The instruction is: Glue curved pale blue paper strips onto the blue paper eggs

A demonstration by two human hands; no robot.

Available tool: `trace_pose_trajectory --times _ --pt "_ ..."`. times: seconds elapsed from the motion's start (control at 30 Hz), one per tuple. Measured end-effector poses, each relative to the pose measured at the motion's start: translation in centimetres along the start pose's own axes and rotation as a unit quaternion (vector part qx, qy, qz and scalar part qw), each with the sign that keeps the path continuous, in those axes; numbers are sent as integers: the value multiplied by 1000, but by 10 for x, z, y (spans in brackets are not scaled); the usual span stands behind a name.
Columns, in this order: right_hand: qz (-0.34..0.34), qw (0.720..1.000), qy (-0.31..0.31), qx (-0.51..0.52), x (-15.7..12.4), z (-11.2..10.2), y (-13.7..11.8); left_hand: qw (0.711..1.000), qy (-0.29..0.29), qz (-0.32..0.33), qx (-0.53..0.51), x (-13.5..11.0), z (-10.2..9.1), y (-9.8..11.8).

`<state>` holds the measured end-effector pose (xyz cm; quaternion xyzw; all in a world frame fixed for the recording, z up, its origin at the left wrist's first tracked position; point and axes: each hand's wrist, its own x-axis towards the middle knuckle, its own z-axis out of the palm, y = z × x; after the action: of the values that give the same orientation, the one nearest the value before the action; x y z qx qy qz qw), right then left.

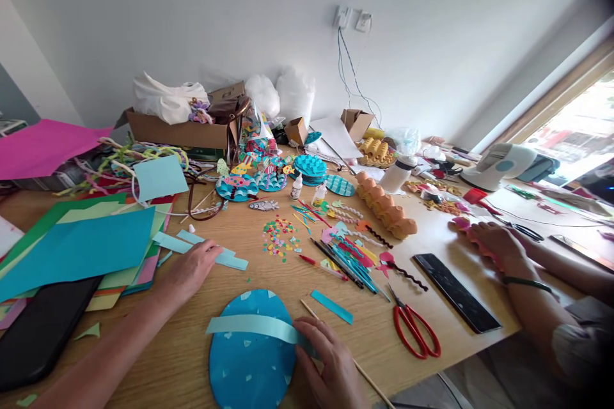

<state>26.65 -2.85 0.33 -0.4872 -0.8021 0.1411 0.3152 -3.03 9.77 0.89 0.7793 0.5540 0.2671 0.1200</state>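
My right hand pinches one end of a long pale blue paper strip. The strip arches over a blue oval card that has small pale scraps stuck on it. Farther back on the left, my left hand has its fingers bent together on short light blue paper strips; its fingertips are partly hidden. Beside my right hand lie a thin wooden stick and a short, darker blue strip.
Red-handled scissors and a black phone lie to the right. Coloured paper sheets are stacked at left. Paper confetti, glue bottles and an orange egg-carton strip stand behind. Another person's hand works at far right.
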Motion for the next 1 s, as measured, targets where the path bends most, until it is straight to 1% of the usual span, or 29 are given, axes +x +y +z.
trace_pose_trajectory --times 0.1,0.13,0.17,0.23,0.27,0.3,0.33,0.4,0.47,0.53,0.6,0.7,0.83,0.93,1.0 --pt "6 1000 24 -5 4 -3 -1 1000 19 12 9 -9 -18 13" --pt "7 999 33 -7 5 -4 -1 999 30 19 8 -15 -25 20" --pt "6 999 43 -9 6 -5 -2 997 70 36 -1 -24 -32 28" --pt "4 998 62 -14 10 -7 -2 994 83 72 -19 -44 -38 45" --pt "3 998 68 -16 11 -7 -3 991 76 104 -30 -54 -38 51" --pt "4 997 71 -15 14 -8 -4 991 50 116 -34 -63 -35 55" --pt "7 997 70 -12 16 -9 -5 992 44 110 -35 -72 -30 58" --pt "14 998 58 0 21 -11 -7 993 58 90 -58 -82 -16 57" --pt "17 999 39 12 25 -14 -10 994 46 58 -86 -86 -5 52" --pt "18 999 20 19 27 -15 -11 993 36 28 -113 -86 1 48" --pt "23 1000 8 19 26 -15 -12 991 14 6 -136 -85 2 47" --pt "37 999 -14 18 19 -11 -13 987 -19 -3 -159 -88 2 47" --pt "66 996 -47 24 6 -5 -15 985 20 18 -169 -98 3 49" --pt "76 996 -47 19 0 -1 -15 984 36 53 -167 -101 0 53" --pt "71 997 -36 -1 -2 0 -14 986 51 60 -145 -100 -4 55"
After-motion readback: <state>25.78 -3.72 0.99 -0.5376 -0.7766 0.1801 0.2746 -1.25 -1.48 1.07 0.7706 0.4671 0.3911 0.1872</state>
